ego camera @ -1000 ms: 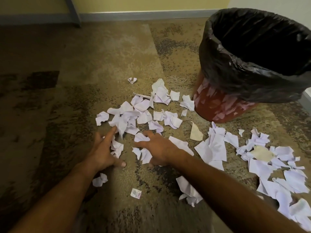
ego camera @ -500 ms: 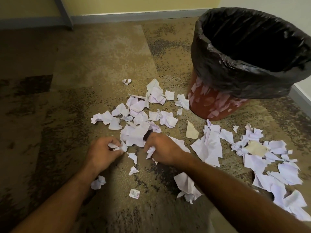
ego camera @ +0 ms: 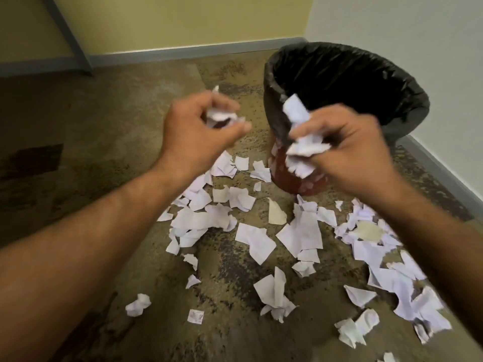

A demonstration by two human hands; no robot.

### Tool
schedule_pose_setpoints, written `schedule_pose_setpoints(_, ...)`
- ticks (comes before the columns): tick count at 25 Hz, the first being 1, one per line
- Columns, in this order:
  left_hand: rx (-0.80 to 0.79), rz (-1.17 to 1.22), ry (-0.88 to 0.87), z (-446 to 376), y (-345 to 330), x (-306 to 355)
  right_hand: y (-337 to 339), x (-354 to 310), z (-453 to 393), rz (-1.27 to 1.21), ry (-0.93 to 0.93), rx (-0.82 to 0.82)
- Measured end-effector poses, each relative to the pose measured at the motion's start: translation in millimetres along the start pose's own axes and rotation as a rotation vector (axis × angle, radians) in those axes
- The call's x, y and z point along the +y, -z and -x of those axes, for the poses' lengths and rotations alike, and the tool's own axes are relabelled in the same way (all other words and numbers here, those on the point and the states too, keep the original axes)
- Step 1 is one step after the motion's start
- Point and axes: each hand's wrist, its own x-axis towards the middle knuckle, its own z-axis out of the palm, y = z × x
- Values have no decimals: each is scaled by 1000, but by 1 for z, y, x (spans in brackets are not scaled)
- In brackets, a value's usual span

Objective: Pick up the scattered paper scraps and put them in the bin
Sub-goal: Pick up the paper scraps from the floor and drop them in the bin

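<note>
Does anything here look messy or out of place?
Yes. Torn white paper scraps litter the mottled brown carpet in front of the red bin with a black liner, instead of being inside it. The left hand and right hand each hold a crumpled bunch, raised near the bin.
</note>
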Motion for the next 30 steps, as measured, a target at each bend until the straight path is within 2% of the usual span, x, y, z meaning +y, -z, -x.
schedule_pose_setpoints(2, -4, 11, -118, -27, -17, 36, 39, -9, -21, 55, 13, 161)
schedule_pose_setpoints(4, -8, -49, -233, -51, -37, 59, 69, -10, -41, 178, -12, 240)
schedule_pose_setpoints(9, -131, -215, -281, -84, -90, 68, 90, 23, -72, 463, -196, 145)
schedule_pose_setpoints(13, -331, -323, -346, -78, -100, 62, 85, 34, -71, 520, -203, 86)
schedule_pose_setpoints(15, -377, -336, -365, -75, -93, 56, 80, 35, -67, 551, -195, 50)
schedule_pose_setpoints(18, -352, -252, -342, -72, -77, 45, 75, 37, -63, 596, -181, 40)
schedule_pose_setpoints(21, -384, -240, -292, -73, -59, 35, 63, 30, -56, 571, -124, 117)
schedule_pose_setpoints(24, -395, -321, -344, -75, -54, 37, 49, 25, -51, 561, -85, 115)
schedule_pose_setpoints(28, -287, -366, -439, -79, -73, 53, 43, 26, -55, 552, -86, 148)
schedule_pose_setpoints(30, -349, -401, -435, -81, -88, 59, 47, 28, -56, 549, -107, 194)
